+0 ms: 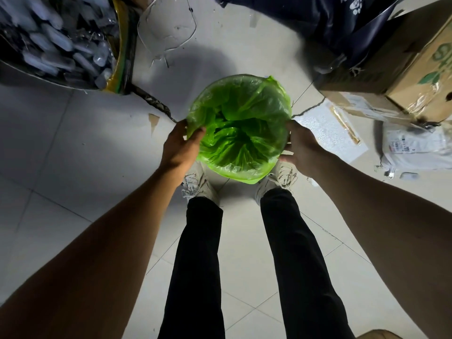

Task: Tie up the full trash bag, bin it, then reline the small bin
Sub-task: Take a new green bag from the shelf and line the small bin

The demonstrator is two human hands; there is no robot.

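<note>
A bright green plastic bag [241, 123] lines the small round bin on the tiled floor just ahead of my feet; its edge is folded out over the rim and hides the bin itself. The bag's inside looks crumpled and hollow. My left hand [179, 145] grips the bag's edge at the left side of the rim, thumb inside. My right hand [302, 146] holds the right side of the rim, its fingers hidden behind the bag's edge.
A big sack of clear plastic bottles [56, 40] stands at the far left. Cardboard boxes [401, 67] and a dark bag [322, 23] crowd the far right, with flat packaging [415, 145] on the floor. A loose wire [168, 28] lies beyond the bin.
</note>
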